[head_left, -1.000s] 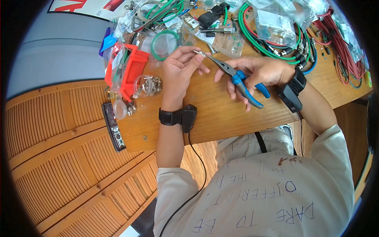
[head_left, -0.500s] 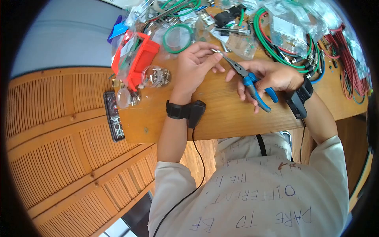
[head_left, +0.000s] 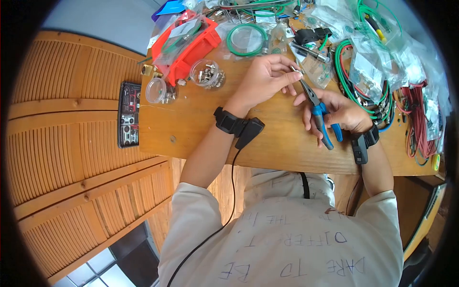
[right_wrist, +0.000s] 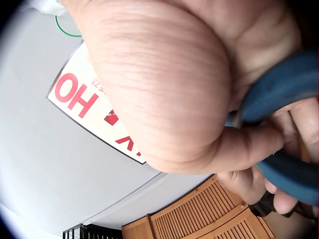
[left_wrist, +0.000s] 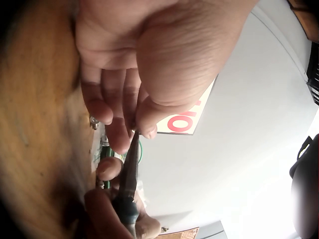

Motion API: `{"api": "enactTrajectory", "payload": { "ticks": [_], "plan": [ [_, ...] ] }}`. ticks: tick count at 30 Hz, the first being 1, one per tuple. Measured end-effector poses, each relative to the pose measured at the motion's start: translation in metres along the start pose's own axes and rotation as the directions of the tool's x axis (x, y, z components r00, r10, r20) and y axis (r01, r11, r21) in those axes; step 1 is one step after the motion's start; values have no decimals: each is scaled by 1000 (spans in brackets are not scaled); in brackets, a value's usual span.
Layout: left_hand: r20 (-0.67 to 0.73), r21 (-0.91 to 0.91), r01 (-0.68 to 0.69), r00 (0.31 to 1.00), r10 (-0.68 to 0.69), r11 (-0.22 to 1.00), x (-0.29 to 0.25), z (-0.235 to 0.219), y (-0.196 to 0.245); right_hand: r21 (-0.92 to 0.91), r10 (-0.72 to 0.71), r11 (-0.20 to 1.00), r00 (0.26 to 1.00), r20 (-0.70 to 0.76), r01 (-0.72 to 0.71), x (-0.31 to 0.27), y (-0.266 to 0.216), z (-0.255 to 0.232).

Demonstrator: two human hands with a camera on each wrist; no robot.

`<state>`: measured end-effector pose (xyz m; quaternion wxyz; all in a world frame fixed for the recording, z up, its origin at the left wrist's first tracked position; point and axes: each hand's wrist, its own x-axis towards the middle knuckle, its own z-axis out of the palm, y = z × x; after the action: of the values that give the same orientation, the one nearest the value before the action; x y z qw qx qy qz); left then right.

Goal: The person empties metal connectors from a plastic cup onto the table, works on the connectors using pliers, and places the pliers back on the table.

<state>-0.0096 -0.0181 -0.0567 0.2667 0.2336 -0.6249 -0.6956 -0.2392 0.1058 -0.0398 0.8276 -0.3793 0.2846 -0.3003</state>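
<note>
In the head view my left hand (head_left: pixel 265 81) pinches a small silvery metal piece (head_left: pixel 296 71) between thumb and fingertips; most of it is hidden by the fingers. My right hand (head_left: pixel 343 112) holds needle-nose pliers (head_left: pixel 321 125) by their blue handles, thumb on one side and fingers around the other. The pliers' narrow tips point up toward the left fingertips and meet the metal piece there. In the left wrist view the dark pliers nose (left_wrist: pixel 130 167) reaches right to the thumb tip. The blue handles (right_wrist: pixel 284 177) lie against the fingers in the right wrist view.
Left of the hands stand a clear jar of small metal connectors (head_left: pixel 205 75), a red bin (head_left: pixel 191 50) and a round lid (head_left: pixel 156 90). A green cable coil (head_left: pixel 246 40) lies behind. Bagged parts, green cables (head_left: pixel 340 62) and red cables (head_left: pixel 417 115) fill the right side of the wooden table (head_left: pixel 201 124).
The head view has swung, so table, hands and pliers appear farther right and lower. Both hands keep their holds, and the pliers tips stay at the left fingertips.
</note>
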Motion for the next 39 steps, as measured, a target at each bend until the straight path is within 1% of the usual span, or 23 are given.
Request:
{"api": "enactTrajectory", "payload": {
  "ticks": [4, 6, 8, 9, 11, 15, 17, 21, 24, 26, 28, 30, 32, 33, 34, 35, 36, 38, 39],
  "plan": [
    [-35, -14, 8, 999, -9, 1000, -2, 2, 3, 3, -9, 1000, 1000, 22, 9, 2, 1, 1],
    [-43, -20, 4, 999, -5, 1000, -2, 1, 2, -13, -14, 1000, 1000, -2, 14, 2, 0, 2],
    [-100, 14, -46, 994, 47, 999, -2, 1, 0, -20, -39, 999, 999, 3, 40, 2, 1, 3],
    [-95, 8, -50, 994, 51, 999, -1, 1, -1, -22, -65, 998, 998, 14, 65, 1, 1, 3],
    [-112, 9, -59, 992, 59, 998, 0, 1, -4, -18, -68, 997, 998, -2, 68, 1, 0, 6],
    [-103, 57, -58, 993, 64, 997, 1, 0, -7, 19, -63, 998, 998, -18, 64, 1, -1, 7],
    [-84, 82, -14, 996, 21, 997, 2, 2, -9, 7, -67, 998, 998, -22, 67, 2, -1, 6],
    [-54, 96, -48, 997, 54, 994, 2, 3, -13, -14, -76, 997, 996, -36, 75, 0, -1, 7],
    [-62, 137, -19, 998, 27, 990, 0, 3, -10, -13, -88, 996, 996, -13, 88, 0, 1, 4],
    [-21, 221, -11, 1000, 16, 975, -1, 2, -10, 6, -99, 995, 995, 2, 99, 1, 1, 4],
    [-18, 266, -1, 1000, 6, 964, -2, 2, -7, 41, -115, 993, 993, 35, 113, 0, 3, -1],
    [-15, 307, 12, 1000, -7, 952, -5, 4, -3, 54, -126, 991, 992, 33, 124, -1, 3, -1],
    [-85, 457, -20, 994, 67, 889, -11, 6, 3, 70, -133, 989, 991, 33, 130, -1, 3, -3],
    [-85, 461, -18, 994, 64, 887, -17, 7, 9, 87, -126, 989, 992, 23, 124, -1, 4, -4],
    [-122, 601, -59, 979, 165, 797, -24, 6, 17, 104, -121, 987, 993, 14, 119, -1, 4, -5],
    [-139, 727, -87, 953, 269, 682, -31, 6, 29, 107, -128, 986, 992, 15, 126, -1, 5, -7],
    [-131, 730, -89, 955, 267, 677, -37, 4, 37, 118, -130, 985, 991, 34, 125, 0, 7, -9],
    [-253, 826, 13, 902, 350, 564, -50, -1, 51, 137, -140, 982, 989, 46, 132, -1, 9, -11],
    [-244, 828, 9, 906, 346, 560, -56, -6, 59, 147, -134, 981, 990, 46, 126, -1, 8, -10]
  ]
}}
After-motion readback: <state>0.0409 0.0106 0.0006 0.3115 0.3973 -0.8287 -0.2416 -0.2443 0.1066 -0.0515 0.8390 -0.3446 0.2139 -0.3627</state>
